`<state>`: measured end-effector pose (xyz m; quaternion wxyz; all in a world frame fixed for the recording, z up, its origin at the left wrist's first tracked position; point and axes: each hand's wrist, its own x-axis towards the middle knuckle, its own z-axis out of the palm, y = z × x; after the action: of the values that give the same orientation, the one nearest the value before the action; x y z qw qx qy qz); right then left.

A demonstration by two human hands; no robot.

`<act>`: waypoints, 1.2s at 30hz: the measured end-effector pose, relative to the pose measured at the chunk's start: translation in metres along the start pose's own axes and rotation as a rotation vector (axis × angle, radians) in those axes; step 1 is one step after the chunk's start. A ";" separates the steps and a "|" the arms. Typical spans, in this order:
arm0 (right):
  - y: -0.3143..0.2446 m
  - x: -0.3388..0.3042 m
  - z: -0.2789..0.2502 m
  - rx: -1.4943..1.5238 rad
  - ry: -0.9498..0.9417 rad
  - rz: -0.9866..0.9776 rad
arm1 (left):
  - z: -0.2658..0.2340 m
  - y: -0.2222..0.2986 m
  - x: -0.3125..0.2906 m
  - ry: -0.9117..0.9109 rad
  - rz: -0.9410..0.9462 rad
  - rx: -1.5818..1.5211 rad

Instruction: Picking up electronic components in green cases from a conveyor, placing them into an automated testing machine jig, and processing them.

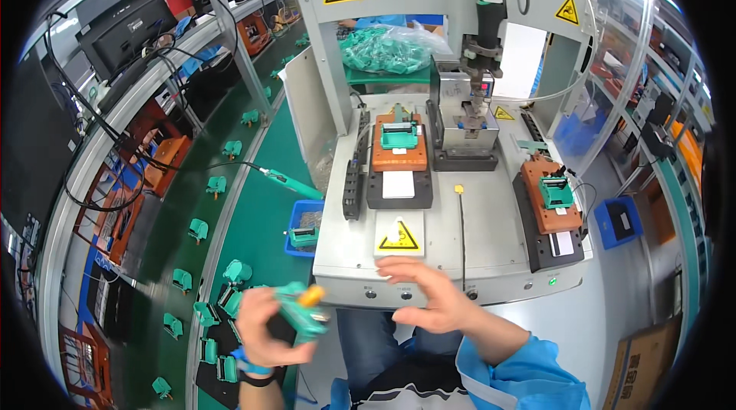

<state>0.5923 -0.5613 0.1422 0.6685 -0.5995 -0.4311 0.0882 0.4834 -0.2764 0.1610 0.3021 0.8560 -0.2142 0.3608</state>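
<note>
Left hand (pixel 259 326): grip closed on green plastic housing (pixel 299 316), yellow piece (pixel 311 296) on top, near bench machine's (pixel 494 245) front-left corner. Right hand (pixel 433 301): grip wide, fingers spread, by machine's front edge.

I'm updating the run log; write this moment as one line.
left hand: holding green part; right hand: open, empty, near machine; left fixture: bears green unit; right fixture: bears green device
</note>
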 end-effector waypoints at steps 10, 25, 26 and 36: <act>0.010 -0.040 -0.025 0.345 0.075 0.189 | 0.106 0.055 0.042 -0.073 0.154 -0.206; 0.036 -0.051 -0.051 0.168 0.367 0.143 | 0.138 0.051 0.034 -0.061 0.097 -0.231; 0.038 -0.053 -0.054 0.142 0.364 0.150 | 0.138 0.053 0.031 -0.040 0.094 -0.238; 0.048 -0.048 -0.068 -0.126 0.422 0.098 | 0.116 0.052 0.011 0.152 -0.039 -0.262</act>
<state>0.6280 -0.6285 0.0833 0.7001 -0.6655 -0.2566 -0.0339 0.5171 -0.3936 0.1236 0.4336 0.7833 -0.2192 0.3877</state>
